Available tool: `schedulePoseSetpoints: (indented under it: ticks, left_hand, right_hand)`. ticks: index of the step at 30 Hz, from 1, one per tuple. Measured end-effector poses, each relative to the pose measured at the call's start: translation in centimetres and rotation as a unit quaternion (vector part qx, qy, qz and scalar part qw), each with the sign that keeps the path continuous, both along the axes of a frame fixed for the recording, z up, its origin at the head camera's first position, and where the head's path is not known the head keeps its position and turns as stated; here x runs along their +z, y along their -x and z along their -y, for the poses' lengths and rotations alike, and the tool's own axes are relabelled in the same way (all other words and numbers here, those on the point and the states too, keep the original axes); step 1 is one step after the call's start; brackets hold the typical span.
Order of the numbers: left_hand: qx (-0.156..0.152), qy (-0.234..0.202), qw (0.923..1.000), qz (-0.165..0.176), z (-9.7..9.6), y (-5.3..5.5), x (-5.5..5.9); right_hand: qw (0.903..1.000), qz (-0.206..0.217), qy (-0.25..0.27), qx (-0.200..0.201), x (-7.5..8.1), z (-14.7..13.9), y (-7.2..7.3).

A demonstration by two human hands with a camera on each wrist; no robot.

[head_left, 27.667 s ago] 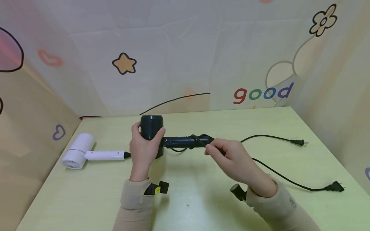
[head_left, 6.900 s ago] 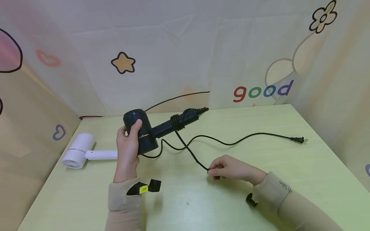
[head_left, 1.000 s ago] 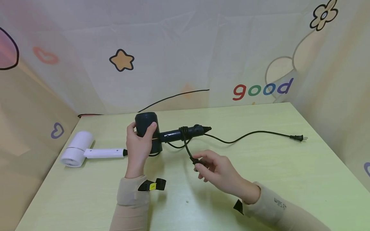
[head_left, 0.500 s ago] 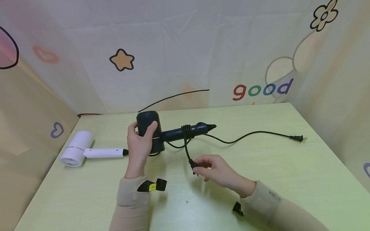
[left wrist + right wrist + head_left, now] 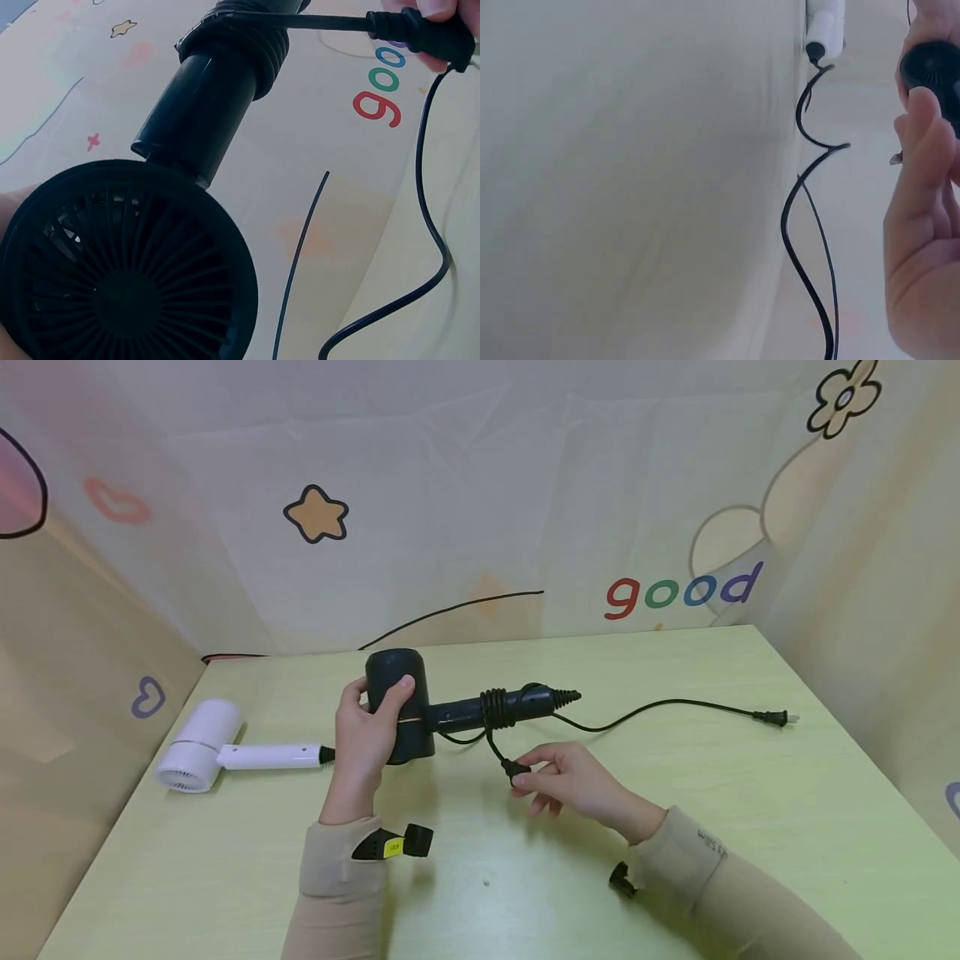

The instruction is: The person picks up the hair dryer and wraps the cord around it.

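Observation:
My left hand (image 5: pixel 365 739) grips the barrel of a black hair dryer (image 5: pixel 400 710) and holds it above the table, its handle pointing right. Several turns of black cord (image 5: pixel 495 708) are wound round that handle. A short end of this cord hangs from the coil down to a black plug (image 5: pixel 515 770), which my right hand (image 5: pixel 573 781) pinches between thumb and fingers. In the left wrist view the dryer's round grille (image 5: pixel 127 300) faces the camera, and the plug (image 5: pixel 439 37) appears at the upper right. Fingers of the right hand (image 5: pixel 926 225) show at the edge of the right wrist view.
A white hair dryer (image 5: pixel 198 747) lies at the left of the pale table (image 5: pixel 480 910). Its black cord (image 5: pixel 645 710) runs behind the black dryer to a plug (image 5: pixel 772 718) on the right. A printed cloth (image 5: pixel 480 510) stands behind the table.
Since the oldest frame the cord has gone from loosely wound to several turns on the handle. Over the last second the black dryer shifted slightly right; the right hand, pinching the plug, rose a little.

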State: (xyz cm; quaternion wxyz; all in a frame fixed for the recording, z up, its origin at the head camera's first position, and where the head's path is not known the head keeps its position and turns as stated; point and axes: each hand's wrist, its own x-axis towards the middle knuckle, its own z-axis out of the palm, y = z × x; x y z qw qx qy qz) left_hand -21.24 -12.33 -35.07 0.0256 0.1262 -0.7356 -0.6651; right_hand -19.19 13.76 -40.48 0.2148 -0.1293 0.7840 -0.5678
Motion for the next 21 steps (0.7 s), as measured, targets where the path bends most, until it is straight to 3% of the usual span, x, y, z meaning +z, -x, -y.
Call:
schedulePoseSetpoints:
  ticks: [7, 12, 16, 21]
  left_hand:
    - [-0.030, -0.007, 0.9994, 0.016, -0.1, 0.0, 0.1]
    - [-0.044, -0.013, 0.9988, 0.018, -0.3, -0.1, 0.1]
    - [-0.056, -0.011, 0.9983, 0.013, -0.5, -0.1, 0.1]
    - [-0.077, -0.005, 0.9970, 0.011, -0.8, -0.1, -0.1]
  right_hand:
    - [0.9990, 0.039, 0.019, -0.014, 0.7, -1.0, 1.0]
    - [0.9928, 0.078, 0.073, -0.054, 0.8, -0.9, 1.6]
    - [0.9784, 0.103, 0.158, -0.084, 0.8, -0.7, 1.9]
    - [0.9515, 0.135, 0.263, -0.086, 1.8, -1.1, 2.4]
